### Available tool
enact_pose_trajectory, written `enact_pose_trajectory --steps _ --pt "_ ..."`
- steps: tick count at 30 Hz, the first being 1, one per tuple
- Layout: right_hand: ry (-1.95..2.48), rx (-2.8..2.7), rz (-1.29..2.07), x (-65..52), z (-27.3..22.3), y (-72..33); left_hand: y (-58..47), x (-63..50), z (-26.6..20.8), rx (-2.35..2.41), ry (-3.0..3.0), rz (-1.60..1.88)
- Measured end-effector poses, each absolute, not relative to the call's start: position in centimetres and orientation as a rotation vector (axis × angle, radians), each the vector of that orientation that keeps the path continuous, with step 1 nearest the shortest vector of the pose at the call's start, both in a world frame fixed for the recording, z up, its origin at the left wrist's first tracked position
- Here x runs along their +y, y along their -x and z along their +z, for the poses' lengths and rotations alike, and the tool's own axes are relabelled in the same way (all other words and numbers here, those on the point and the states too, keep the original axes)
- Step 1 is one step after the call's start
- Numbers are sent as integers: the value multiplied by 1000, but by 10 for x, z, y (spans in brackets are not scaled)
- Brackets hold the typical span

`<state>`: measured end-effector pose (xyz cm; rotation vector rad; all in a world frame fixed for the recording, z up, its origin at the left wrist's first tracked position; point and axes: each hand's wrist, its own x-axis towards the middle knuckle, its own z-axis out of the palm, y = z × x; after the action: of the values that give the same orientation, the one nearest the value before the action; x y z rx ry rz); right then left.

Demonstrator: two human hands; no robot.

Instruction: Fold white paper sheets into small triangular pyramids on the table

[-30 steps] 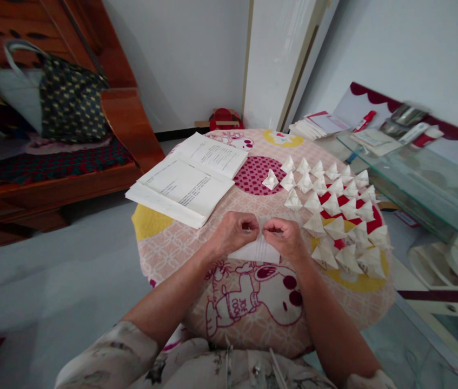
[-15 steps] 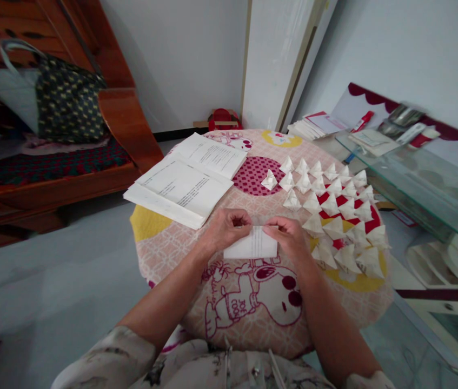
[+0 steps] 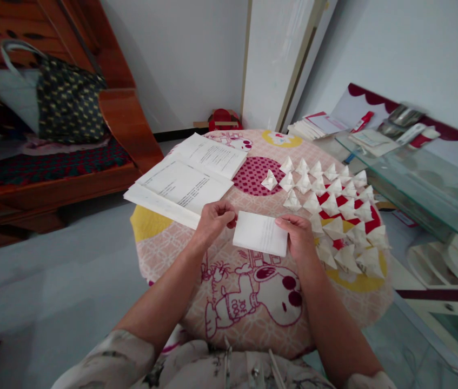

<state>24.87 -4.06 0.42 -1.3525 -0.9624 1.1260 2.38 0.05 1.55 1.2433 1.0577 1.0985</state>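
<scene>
Folding, seemingly: right hand (image 3: 299, 236) pinches paper (image 3: 257, 232) at right; left hand (image 3: 214, 220) curls, fingertip pinch unclear; creasing likely needs both.

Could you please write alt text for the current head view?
A person's right hand holds folded white paper over a patterned tablecloth, with the left hand beside the paper's left edge. Small paper shapes stand at right; printed sheets lie at left.

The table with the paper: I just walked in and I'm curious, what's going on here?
A person's right hand holds a paper by its right edge. The left hand is by the opposite edge; whether it touches is unclear. On the table, folded shapes stand in rows to the right, and printed sheets lie to the left.
</scene>
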Motion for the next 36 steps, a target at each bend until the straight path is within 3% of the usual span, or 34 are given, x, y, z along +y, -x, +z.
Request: enact_pose_trajectory --steps 4,11,22,30,36 --pt "1296 -838 1141 -37 0 -248 -29 -2 18 996 -1076 1102" --pt "1314 -826 1091 -36 -6 -247 -36 -2 7 906 -1165 786" --pt "1403 -1251 1095 -39 8 -251 -29 1 10 1034 -1157 1250" --pt "1388 -1120 1073 -40 3 -246 -27 -6 10 865 -1232 1092" --pt "1325 -1062 1011 -39 1 -246 -22 -10 10 872 -1392 1182"
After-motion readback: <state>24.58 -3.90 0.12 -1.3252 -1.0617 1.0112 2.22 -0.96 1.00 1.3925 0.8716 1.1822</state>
